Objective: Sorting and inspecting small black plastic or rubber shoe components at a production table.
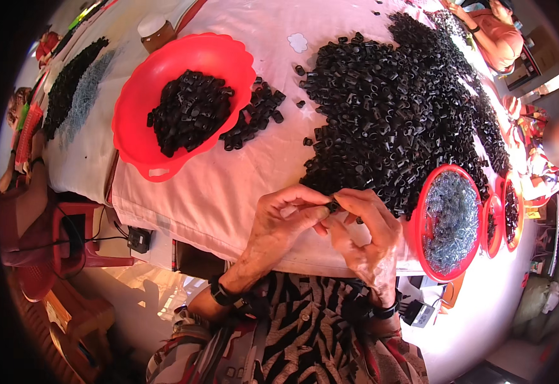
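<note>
1. Head view: both hands meet over the near edge of the table (pixel 228 185), which has a pale pink cloth on it. A small black plastic piece (pixel 333 206) sits right between them, pinched at the fingertips.
2. The left hand (pixel 286 214) has its thumb and forefinger closed on the piece from the left, the other fingers curled loosely under.
3. The right hand (pixel 366 224) grips the same piece from the right, fingertips touching it, so it's clamped from both sides and mostly hidden.
4. Just beyond the hands there's a huge heap of black pieces (pixel 401 109).
5. The red basin (pixel 183 102) at the left holds more black pieces.
6. A red bowl of small silvery metal bits (pixel 449 221) sits just right of the right hand.
</note>
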`<act>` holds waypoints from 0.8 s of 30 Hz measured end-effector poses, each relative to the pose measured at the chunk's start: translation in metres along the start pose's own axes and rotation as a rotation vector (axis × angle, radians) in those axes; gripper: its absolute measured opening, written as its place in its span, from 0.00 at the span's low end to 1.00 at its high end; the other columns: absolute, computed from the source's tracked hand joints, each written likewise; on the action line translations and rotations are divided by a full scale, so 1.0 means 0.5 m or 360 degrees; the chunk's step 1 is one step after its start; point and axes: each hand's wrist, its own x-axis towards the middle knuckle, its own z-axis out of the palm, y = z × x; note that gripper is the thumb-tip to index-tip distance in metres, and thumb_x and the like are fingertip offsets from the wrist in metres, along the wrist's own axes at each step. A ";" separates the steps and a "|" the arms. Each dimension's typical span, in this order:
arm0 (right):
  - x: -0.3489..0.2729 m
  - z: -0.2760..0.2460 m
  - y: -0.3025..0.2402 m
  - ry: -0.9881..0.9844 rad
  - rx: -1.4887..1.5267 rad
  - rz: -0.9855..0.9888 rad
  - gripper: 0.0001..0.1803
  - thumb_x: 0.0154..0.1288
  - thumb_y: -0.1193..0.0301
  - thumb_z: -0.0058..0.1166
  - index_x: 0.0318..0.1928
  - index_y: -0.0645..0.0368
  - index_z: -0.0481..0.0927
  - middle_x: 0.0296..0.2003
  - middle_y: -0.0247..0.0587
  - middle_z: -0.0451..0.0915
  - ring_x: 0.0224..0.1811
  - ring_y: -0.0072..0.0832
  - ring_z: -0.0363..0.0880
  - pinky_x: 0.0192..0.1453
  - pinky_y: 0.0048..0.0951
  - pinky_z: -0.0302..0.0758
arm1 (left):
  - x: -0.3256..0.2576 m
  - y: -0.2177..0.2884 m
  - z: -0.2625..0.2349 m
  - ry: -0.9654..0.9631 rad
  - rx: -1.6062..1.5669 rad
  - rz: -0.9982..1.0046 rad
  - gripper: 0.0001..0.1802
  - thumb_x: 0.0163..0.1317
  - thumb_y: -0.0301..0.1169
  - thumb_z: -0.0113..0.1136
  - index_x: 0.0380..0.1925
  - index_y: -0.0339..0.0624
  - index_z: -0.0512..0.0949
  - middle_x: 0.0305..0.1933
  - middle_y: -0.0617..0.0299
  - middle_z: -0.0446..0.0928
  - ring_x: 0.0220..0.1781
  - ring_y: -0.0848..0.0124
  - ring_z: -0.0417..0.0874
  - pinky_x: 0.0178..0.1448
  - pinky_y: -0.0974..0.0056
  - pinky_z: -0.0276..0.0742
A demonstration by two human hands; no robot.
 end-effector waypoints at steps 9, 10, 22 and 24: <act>-0.009 0.031 0.017 0.0065 -0.0327 -0.0253 0.26 0.47 0.82 0.69 0.49 0.66 0.76 0.45 0.49 0.79 0.38 0.42 0.82 0.41 0.38 0.82 | 0.000 0.007 0.025 0.0143 0.0008 -0.0045 0.07 0.66 0.19 0.59 0.43 0.32 0.80 0.38 0.56 0.84 0.42 0.69 0.86 0.52 0.66 0.81; -0.011 0.035 0.020 0.0099 -0.0363 -0.0261 0.26 0.46 0.82 0.69 0.49 0.66 0.76 0.45 0.49 0.79 0.38 0.41 0.82 0.40 0.37 0.82 | -0.001 0.004 0.027 0.0129 -0.0011 -0.0017 0.06 0.67 0.19 0.58 0.43 0.33 0.80 0.39 0.57 0.84 0.43 0.70 0.86 0.52 0.67 0.82; -0.004 0.029 0.035 0.0172 -0.0442 -0.0451 0.23 0.44 0.83 0.65 0.45 0.68 0.77 0.38 0.48 0.81 0.34 0.41 0.83 0.38 0.37 0.82 | 0.001 0.015 0.025 0.0099 0.0084 -0.0093 0.04 0.66 0.20 0.61 0.40 0.35 0.80 0.39 0.62 0.83 0.41 0.77 0.82 0.49 0.71 0.78; -0.005 0.031 0.034 0.0163 -0.0487 -0.0490 0.22 0.44 0.83 0.65 0.45 0.69 0.77 0.38 0.48 0.80 0.35 0.41 0.83 0.37 0.37 0.82 | -0.001 0.010 0.026 0.0124 0.0120 -0.0061 0.04 0.66 0.20 0.62 0.39 0.34 0.80 0.39 0.62 0.83 0.40 0.78 0.82 0.48 0.72 0.78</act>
